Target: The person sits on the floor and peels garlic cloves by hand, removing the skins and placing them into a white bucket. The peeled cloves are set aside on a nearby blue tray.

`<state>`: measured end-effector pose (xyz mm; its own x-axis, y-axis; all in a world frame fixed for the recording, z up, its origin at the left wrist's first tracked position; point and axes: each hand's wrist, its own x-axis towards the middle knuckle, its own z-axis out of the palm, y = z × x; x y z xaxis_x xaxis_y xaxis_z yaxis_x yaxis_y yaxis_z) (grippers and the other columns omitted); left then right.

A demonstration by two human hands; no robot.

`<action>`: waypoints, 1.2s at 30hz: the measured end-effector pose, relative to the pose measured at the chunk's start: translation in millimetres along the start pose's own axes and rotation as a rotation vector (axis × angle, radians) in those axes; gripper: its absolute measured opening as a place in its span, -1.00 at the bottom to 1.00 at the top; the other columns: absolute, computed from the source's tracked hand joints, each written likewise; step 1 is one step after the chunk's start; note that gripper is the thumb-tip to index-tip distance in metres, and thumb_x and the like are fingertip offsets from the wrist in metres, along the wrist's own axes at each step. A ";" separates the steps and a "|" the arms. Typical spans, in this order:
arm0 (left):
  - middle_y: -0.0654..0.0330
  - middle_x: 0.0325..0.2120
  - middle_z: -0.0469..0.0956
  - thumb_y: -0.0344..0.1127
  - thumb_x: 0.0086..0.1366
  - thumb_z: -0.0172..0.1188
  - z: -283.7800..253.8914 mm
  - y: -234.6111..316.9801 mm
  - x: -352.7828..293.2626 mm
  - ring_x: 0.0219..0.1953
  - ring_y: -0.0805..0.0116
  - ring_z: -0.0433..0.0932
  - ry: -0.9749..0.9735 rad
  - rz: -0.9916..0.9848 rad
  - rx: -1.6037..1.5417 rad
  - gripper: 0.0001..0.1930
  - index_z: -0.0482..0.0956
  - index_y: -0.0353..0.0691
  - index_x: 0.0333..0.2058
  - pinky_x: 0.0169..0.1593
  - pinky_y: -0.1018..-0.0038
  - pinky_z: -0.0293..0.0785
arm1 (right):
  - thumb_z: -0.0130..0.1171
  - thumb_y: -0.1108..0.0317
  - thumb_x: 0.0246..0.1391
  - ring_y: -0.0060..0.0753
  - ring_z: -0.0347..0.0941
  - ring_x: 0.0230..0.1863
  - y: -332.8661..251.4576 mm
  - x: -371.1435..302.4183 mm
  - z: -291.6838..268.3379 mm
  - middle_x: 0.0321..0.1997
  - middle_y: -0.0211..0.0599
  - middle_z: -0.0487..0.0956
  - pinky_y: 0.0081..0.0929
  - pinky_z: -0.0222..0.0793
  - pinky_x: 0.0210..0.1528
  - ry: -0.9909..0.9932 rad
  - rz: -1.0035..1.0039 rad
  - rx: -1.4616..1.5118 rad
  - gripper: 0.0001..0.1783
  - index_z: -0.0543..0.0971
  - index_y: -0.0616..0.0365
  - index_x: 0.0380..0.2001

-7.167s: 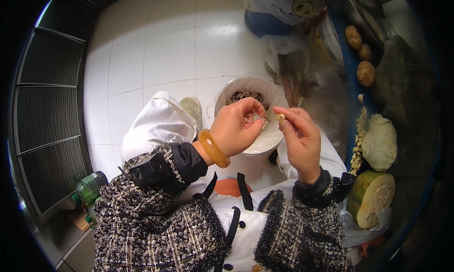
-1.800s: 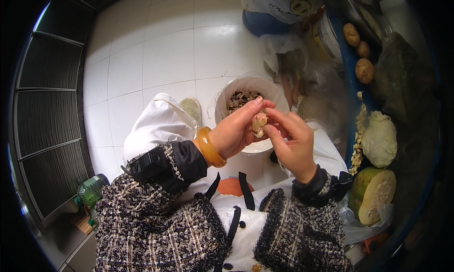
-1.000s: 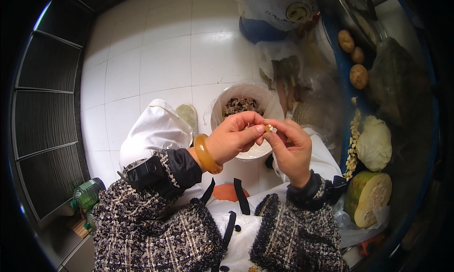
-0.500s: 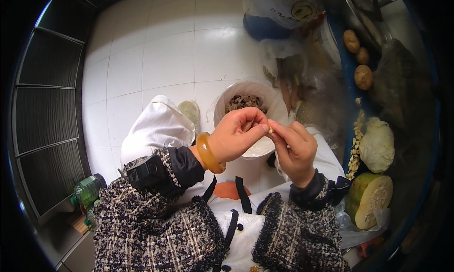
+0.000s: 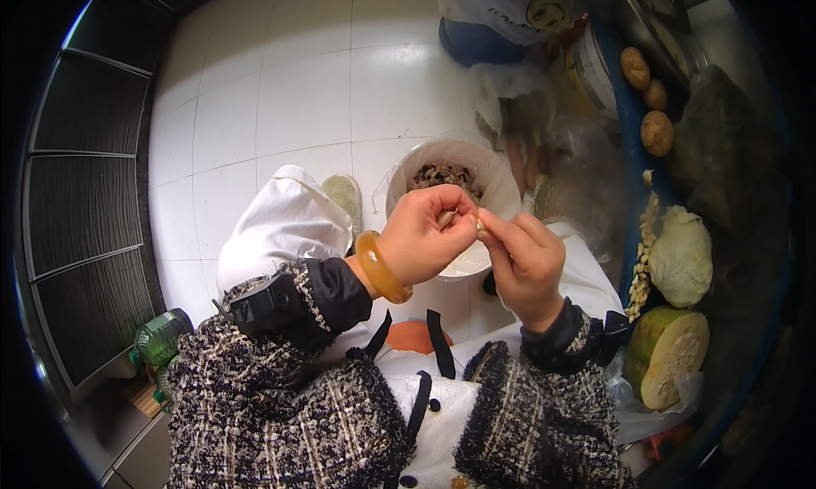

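My left hand (image 5: pixel 425 237), with an amber bangle at its wrist, is closed in a pinch. Its thumb and finger meet the fingertips of my right hand (image 5: pixel 531 264). Between them is a small pale garlic clove (image 5: pixel 480 225), mostly covered by the fingers. Something pale shows inside the curl of my left hand, too hidden to name. Both hands are above a white lined bin (image 5: pixel 398 176) with dark scraps (image 5: pixel 444 175) inside. To the right, several loose garlic cloves (image 5: pixel 639 285) lie in a row.
Beside the cloves are a pale cabbage (image 5: pixel 680 258), a cut green melon (image 5: pixel 671 361) and potatoes (image 5: pixel 656 133). Plastic bags and a blue tub (image 5: pixel 480 43) stand beyond the bin. A green bottle (image 5: pixel 161 336) lies at left, near dark cabinet doors (image 5: pixel 85 200).
My fingertips have shifted slightly and cover more of the clove. Both hands stay above the bin, and the view has tilted a little.
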<state>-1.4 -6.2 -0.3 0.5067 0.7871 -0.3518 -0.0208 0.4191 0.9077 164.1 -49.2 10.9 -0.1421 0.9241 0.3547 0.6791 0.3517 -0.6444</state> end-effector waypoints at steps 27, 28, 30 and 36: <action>0.31 -0.60 0.46 -0.36 0.16 0.12 -1.1 -9.1 5.7 -0.50 0.64 0.36 0.192 0.037 0.040 -0.86 0.51 -0.34 -0.45 -0.41 0.62 0.34 | 0.11 0.33 0.22 -0.87 0.09 -0.64 7.8 2.1 -1.6 -0.39 -0.50 0.55 -0.82 -0.02 -0.62 0.086 0.801 0.997 -0.73 0.57 0.24 -0.09; 0.31 -0.61 0.46 -0.36 0.16 0.12 -1.0 -8.8 6.0 -0.51 0.63 0.35 0.198 0.045 0.056 -0.86 0.51 -0.34 -0.46 -0.41 0.62 0.34 | 0.10 0.34 0.22 -0.85 0.14 -0.62 8.0 2.1 -3.5 -0.37 -0.48 0.56 -0.82 0.04 -0.59 0.054 0.794 0.986 -0.73 0.57 0.24 -0.08; 0.35 -0.60 0.44 -0.36 0.18 0.13 -1.3 -8.0 5.8 -0.51 0.66 0.33 0.190 0.030 0.107 -0.87 0.50 -0.32 -0.45 -0.43 0.65 0.30 | 0.09 0.36 0.22 -0.80 0.26 -0.55 7.7 1.5 -3.9 -0.35 -0.44 0.57 -0.80 0.17 -0.50 0.015 0.767 0.927 -0.73 0.56 0.25 -0.07; 0.41 -0.52 0.43 -0.40 0.22 0.17 -2.1 -6.8 4.2 -0.48 0.72 0.32 0.122 -0.017 0.122 -0.90 0.50 -0.32 -0.39 -0.43 0.73 0.25 | 0.08 0.45 0.20 -0.59 0.48 -0.30 8.5 -1.6 -1.3 -0.32 -0.34 0.57 -0.67 0.35 -0.23 -0.033 0.555 0.652 -0.76 0.57 0.27 -0.10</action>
<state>-0.9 -4.7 -8.4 0.3978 0.8326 -0.3853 0.0952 0.3802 0.9200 171.0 -47.9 5.8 0.0608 0.9882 -0.1409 0.1076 -0.1469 -0.9833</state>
